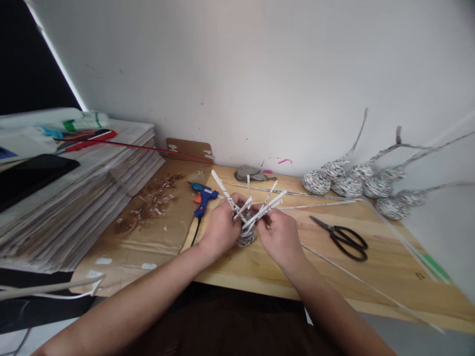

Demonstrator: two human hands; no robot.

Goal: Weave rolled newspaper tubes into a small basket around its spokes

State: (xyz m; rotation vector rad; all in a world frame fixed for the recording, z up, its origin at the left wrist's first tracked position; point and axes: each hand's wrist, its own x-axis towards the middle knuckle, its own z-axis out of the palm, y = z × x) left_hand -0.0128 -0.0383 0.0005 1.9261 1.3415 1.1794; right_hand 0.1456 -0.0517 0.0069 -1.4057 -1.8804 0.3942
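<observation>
Head view: both my forearms reach forward from the near edge, bent inward so the hands meet at the middle; my left hand [221,225] curls its fingers round the left side of a small woven paper piece [246,239], and my right hand [280,230] pinches among its upright paper strips [267,207] on the right; the piece sits low between my palms, just above or on the tabletop, I cannot tell which, its strips fanning upward.

The wooden table [260,269] runs up to a pale wall [241,74] with pink marks [285,160]; at left a stained cardboard sheet [166,242] lies near a blue glue gun [202,199], with a tall stack of paper [92,207] beyond, a black phone [40,173] on top; at right lie black scissors [345,240], and farther back stand four stemmed woven shapes [347,185].

Print speckles the strips, too small to read; a little dark mark [419,276] on the table's right is equally illegible.
</observation>
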